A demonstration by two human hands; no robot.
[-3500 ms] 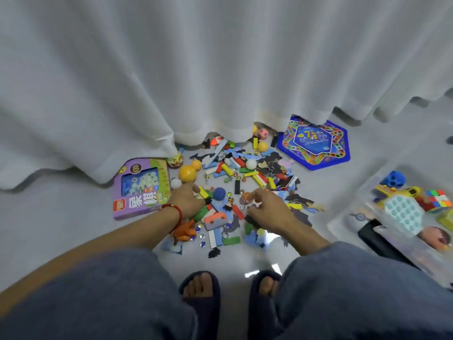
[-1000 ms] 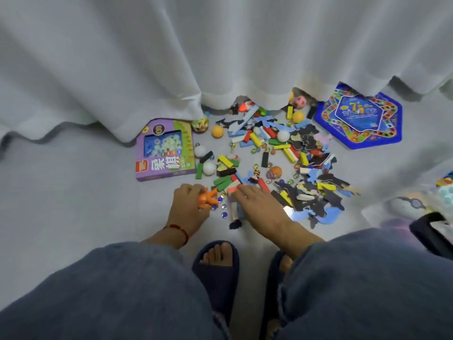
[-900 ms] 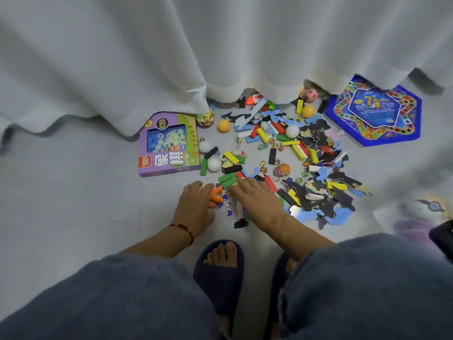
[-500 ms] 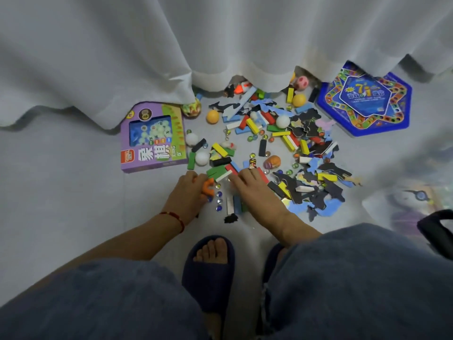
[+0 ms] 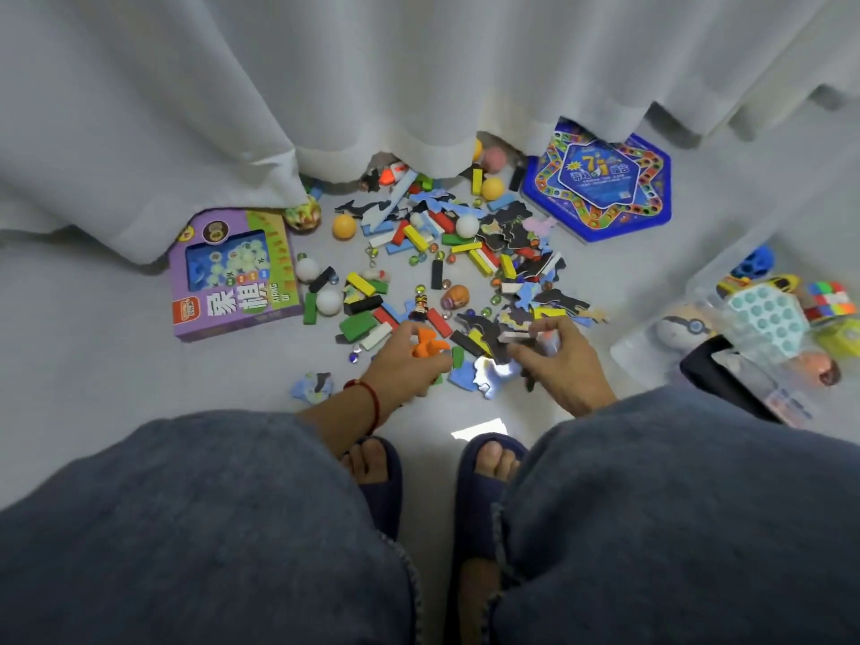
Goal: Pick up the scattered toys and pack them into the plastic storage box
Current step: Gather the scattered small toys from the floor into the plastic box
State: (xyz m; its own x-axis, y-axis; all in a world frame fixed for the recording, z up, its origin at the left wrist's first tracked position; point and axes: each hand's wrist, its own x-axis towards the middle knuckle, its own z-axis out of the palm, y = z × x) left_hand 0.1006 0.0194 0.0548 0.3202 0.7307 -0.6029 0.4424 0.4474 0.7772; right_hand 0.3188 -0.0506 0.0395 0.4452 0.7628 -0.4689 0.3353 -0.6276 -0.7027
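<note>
Though half-curtained, toys [image 5: 446, 253] underhand.

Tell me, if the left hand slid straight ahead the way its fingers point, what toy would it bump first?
Probably the red block just beyond the left hand, then the little figure; depth is hard to judge.

The right hand [image 5: 561, 360], flat on the floor half a second ago, is now lifted at the frame's centre, its fingers pinching a white block [image 5: 514, 336] with dark puzzle pieces. The left hand [image 5: 409, 360] has closed around the orange toy [image 5: 427, 345]. The plastic storage box [image 5: 670, 318] has returned into view at the right edge.
</note>
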